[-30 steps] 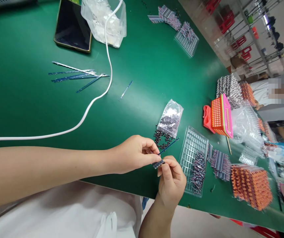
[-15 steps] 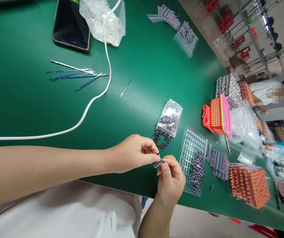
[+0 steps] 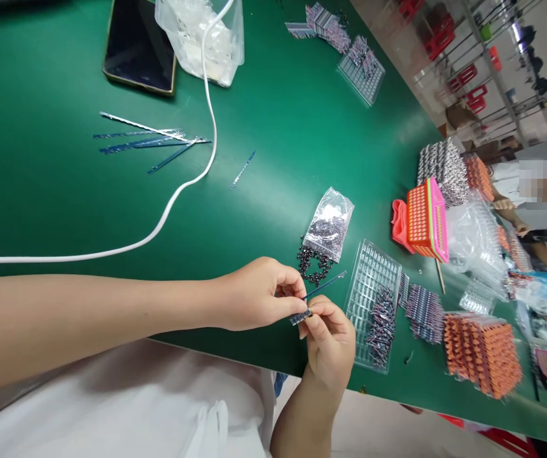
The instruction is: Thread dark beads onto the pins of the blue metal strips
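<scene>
Pinching small dark strip [image 3: 298, 318] betw. L hand [image 3: 270, 298] + R hand [image 3: 331, 340], w/ near-closed fingertip grip, over worktop [image 3: 273, 213]. Seemingly mid-piece; prob. done w/ dark bundles [image 3: 382, 327] in clear tray [image 3: 363, 272]; can't tell qty left.

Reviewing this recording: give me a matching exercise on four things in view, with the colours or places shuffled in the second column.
1. small dark segmented piece
2. cable
3. clear bag
4. lattice basket

A. white, curving across the green table
B. orange, with pink along one side
C. at the fingertips of left hand and right hand
D. beside loose dark beads

Pairs: 1-C, 2-A, 3-D, 4-B
</scene>
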Tool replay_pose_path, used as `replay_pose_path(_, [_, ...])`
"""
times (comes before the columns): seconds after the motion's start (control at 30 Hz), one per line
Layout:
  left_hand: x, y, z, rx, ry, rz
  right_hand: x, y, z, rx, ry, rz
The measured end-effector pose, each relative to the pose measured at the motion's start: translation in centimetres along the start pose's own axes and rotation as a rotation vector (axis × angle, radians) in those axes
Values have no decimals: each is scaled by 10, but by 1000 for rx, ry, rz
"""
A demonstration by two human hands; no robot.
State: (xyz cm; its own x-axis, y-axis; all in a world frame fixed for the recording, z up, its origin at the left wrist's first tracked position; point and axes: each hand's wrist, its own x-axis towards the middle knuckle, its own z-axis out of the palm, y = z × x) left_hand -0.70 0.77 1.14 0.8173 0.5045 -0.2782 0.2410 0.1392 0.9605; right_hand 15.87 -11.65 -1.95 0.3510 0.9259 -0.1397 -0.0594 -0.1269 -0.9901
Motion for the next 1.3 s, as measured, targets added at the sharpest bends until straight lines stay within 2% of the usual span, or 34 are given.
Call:
replay_pose_path(0.13, [1, 1, -3, 31, -56, 6, 1, -1, -1, 69, -40, 56])
replay_pose_path(0.53, [2, -2, -2, 76, -49, 16, -1, 2, -5, 68, -86, 88])
replay_pose_path(0.93, [3, -3, -1, 34, -62, 1, -1, 2, -4, 18, -69, 73])
replay_pose_path(1.3, [3, -4, 0, 86, -92, 6, -1, 3, -7, 45, -101, 138])
